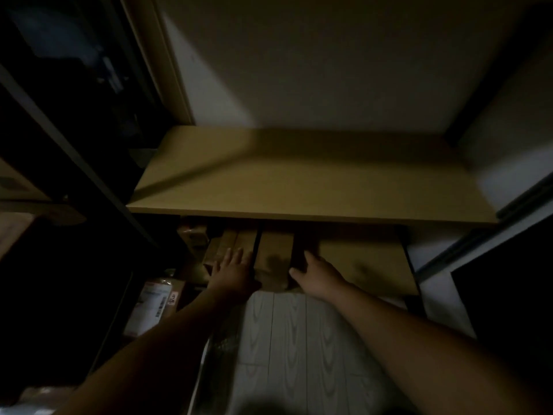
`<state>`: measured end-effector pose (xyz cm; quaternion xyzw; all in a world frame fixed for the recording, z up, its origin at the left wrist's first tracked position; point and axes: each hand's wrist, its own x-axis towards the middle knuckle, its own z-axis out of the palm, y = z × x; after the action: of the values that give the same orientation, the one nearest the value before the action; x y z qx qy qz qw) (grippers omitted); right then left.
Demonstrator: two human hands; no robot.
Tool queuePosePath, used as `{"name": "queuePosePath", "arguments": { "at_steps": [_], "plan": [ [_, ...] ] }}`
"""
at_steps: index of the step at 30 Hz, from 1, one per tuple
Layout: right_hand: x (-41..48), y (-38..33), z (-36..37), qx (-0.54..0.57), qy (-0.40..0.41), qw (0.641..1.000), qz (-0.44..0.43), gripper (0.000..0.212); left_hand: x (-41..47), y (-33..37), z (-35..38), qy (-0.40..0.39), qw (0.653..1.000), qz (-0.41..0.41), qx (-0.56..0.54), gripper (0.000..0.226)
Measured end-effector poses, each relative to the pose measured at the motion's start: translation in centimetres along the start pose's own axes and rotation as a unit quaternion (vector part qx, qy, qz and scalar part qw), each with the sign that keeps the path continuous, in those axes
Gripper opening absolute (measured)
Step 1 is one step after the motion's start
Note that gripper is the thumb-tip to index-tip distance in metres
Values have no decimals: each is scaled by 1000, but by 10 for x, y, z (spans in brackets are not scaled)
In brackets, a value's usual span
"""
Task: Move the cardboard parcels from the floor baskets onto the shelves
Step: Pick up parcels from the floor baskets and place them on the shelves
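Observation:
The scene is dim. A lower shelf [374, 265] carries several brown cardboard parcels standing side by side. My left hand [232, 272] lies flat with spread fingers on the left parcels [230, 241]. My right hand [317, 275] rests against the right side of a narrow middle parcel [273, 250], its fingers bent round that parcel's edge. Above them runs a bare wooden upper shelf [299, 181]. The backs of the parcels are hidden under it.
A labelled parcel [152, 304] lies low at the left in a dark spot, beside black shelf uprights [77, 163]. White wood-grain floor [299, 339] shows between my forearms. A dark frame [508, 235] closes the right side. A pale wall stands behind the shelves.

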<state>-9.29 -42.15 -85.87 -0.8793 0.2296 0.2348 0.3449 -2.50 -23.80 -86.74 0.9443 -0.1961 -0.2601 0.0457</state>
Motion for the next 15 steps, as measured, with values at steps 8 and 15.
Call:
{"name": "queuePosePath", "arguments": {
  "at_steps": [8,15],
  "plan": [
    [94,39,68,81,-11,996,-39,88,92,-11,83,35,991,14,132,81],
    [122,53,92,170,-14,985,-39,87,105,-6,105,74,989,24,126,66]
  ]
}}
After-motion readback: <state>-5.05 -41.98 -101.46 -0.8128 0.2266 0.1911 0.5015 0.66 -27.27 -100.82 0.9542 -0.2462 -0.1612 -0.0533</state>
